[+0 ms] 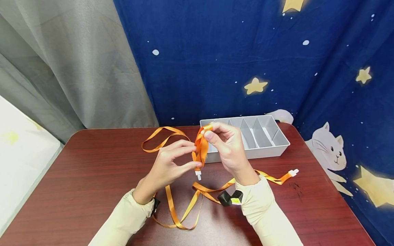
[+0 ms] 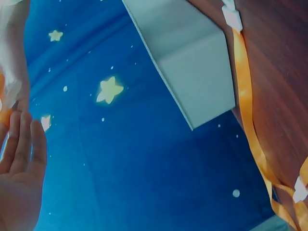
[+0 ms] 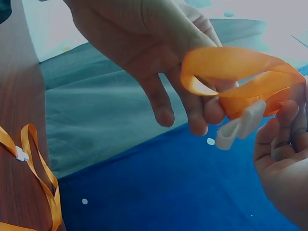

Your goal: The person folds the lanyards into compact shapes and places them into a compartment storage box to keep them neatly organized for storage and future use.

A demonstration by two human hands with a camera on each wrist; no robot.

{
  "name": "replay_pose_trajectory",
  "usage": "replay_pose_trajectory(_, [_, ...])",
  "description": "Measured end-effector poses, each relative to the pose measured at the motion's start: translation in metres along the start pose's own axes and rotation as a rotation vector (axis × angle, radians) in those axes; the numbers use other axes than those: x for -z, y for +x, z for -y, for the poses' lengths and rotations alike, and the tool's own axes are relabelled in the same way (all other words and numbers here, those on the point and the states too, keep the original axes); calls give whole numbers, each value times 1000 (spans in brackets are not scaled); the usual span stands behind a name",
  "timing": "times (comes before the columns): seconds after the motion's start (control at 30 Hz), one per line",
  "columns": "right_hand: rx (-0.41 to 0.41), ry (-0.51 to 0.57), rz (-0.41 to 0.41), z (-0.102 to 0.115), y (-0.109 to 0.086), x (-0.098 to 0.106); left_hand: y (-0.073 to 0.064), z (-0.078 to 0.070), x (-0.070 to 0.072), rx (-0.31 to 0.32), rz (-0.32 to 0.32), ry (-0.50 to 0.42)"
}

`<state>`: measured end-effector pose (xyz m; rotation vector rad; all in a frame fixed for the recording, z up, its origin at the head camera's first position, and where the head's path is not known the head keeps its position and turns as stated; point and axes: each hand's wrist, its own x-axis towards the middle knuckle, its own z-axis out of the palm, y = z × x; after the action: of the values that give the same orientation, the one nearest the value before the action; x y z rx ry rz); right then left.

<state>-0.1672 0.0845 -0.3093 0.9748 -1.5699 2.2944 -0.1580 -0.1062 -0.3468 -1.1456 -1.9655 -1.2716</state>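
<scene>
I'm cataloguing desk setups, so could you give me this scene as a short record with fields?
Held item: looped orange lanyard, with a white clip at its lower end
Right hand: pinches the lanyard near its top
Left hand: at the lanyard's side, thumb and fingers spread apart
Table: more orange straps, number unclear; a tabletop clip toward the right
Container: gray divided tray, partly behind the right hand
Backdrop: gray curtain; blue star-patterned curtain

Left hand (image 2: pixel 24 180), fingers (image 2: pixel 22 147) extended near orange strap (image 2: pixel 5 117); orange lanyard (image 2: pixel 244 91), white clip (image 2: pixel 233 18) attached, lies on desk (image 2: pixel 281 82) beside grey tray (image 2: pixel 199 77).
</scene>
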Motion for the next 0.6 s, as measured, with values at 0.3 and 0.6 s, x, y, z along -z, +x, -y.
replay_pose_trajectory(0.3, [-14,-2,1,-3,-2,-5,-5,4,-12,48,-145,71])
replay_pose_trajectory(0.6, [-13,-52,-8,-5,-4,-8,-4,1,-17,80,-231,149])
